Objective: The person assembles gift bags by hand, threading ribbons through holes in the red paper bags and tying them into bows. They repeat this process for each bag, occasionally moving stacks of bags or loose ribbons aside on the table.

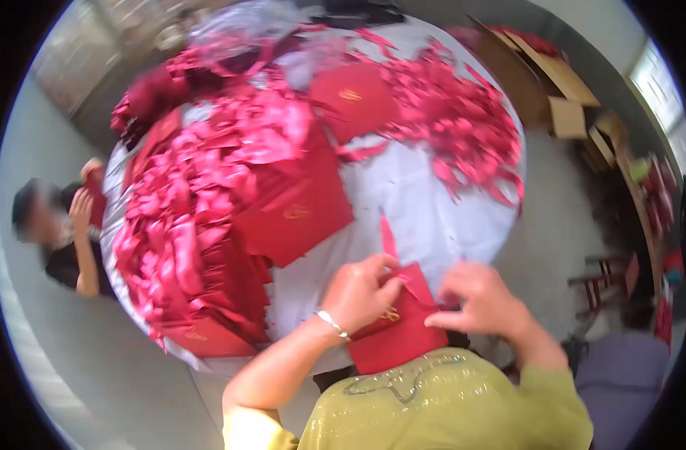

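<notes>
A red gift bag with a gold emblem lies in front of me at the near table edge, against my green top. My left hand reaches over its left side, thumb and forefinger pinching a red satin ribbon whose loose end sticks out beyond the fingers. At the bag's right edge is my right hand, fingers curled in and slightly blurred, thumb stretched toward the bag. The ribbon crosses the bag top toward this hand; I cannot tell what its fingers hold.
Red bags with ribbon bows stand packed on the left of the round white-covered table. Loose ribbons lie in a heap at the far right. A person at the left holds something dark red. Cardboard boxes stand at the right.
</notes>
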A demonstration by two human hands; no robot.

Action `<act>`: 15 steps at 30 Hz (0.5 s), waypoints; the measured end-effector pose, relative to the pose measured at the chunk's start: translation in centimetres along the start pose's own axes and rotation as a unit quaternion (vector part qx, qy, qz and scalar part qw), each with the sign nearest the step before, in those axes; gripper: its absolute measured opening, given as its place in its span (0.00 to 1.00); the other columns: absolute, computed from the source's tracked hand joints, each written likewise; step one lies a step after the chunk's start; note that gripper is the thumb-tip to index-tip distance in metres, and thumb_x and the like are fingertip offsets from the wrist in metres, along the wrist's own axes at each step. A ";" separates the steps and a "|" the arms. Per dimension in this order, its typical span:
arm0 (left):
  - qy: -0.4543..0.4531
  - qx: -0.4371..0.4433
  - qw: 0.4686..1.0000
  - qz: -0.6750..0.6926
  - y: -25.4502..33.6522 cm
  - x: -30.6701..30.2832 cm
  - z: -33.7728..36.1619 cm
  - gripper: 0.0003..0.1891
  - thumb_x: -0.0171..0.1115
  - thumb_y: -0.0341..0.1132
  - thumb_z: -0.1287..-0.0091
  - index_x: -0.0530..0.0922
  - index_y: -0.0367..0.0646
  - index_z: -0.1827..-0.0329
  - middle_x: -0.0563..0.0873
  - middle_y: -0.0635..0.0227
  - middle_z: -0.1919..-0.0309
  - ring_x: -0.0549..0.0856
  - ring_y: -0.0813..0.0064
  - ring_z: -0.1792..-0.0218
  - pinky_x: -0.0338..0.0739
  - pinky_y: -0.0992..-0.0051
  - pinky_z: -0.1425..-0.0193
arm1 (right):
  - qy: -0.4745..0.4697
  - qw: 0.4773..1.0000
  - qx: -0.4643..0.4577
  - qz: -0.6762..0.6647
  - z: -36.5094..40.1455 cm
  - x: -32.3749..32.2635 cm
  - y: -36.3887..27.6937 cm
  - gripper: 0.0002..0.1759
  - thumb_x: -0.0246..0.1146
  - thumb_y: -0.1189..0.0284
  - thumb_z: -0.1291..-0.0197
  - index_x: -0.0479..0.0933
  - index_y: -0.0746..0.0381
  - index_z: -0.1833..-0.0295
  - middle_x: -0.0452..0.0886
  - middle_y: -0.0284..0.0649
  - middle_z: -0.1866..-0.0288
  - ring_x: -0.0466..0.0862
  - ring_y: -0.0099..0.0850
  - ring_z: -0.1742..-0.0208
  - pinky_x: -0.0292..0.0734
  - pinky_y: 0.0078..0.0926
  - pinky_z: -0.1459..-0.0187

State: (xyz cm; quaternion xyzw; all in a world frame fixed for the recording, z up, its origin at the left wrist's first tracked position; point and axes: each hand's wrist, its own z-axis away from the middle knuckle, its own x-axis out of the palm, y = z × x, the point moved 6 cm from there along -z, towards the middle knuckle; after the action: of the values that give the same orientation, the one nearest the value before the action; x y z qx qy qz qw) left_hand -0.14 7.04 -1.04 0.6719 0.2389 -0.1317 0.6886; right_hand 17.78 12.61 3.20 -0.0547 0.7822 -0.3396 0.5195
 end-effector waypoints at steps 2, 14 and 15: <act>0.008 0.018 0.998 -0.051 0.4 -0.3 0.1 0.13 0.68 0.37 0.38 0.84 0.41 0.53 0.89 0.52 0.67 0.90 0.56 0.63 0.83 0.62 0.58 | 0.051 0.998 0.005 0.045 0.7 0.8 -0.8 0.14 0.75 0.68 0.52 0.76 0.61 0.73 0.78 0.40 0.73 0.79 0.42 0.69 0.73 0.38 0.64; 0.000 0.036 0.995 -0.093 0.4 0.1 0.3 0.11 0.63 0.35 0.39 0.84 0.42 0.57 0.88 0.51 0.65 0.87 0.48 0.60 0.80 0.53 0.53 | 0.132 0.970 0.001 -0.203 0.4 1.9 -4.4 0.12 0.74 0.82 0.51 0.82 0.64 0.60 0.81 0.34 0.76 0.74 0.19 0.80 0.66 0.18 0.78; 0.008 0.049 0.995 -0.090 0.3 0.3 0.2 0.11 0.63 0.36 0.38 0.84 0.44 0.54 0.88 0.52 0.65 0.87 0.48 0.60 0.80 0.53 0.54 | 0.105 0.974 -0.019 -0.201 0.2 2.1 -4.9 0.10 0.74 0.81 0.51 0.83 0.64 0.63 0.81 0.34 0.76 0.74 0.18 0.79 0.65 0.18 0.78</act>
State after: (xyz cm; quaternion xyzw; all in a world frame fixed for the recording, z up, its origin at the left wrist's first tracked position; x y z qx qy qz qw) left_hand 0.28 6.88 -0.89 0.6818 0.2966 -0.1996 0.6382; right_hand 15.69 7.88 4.40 -0.1847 0.8120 -0.4255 0.3543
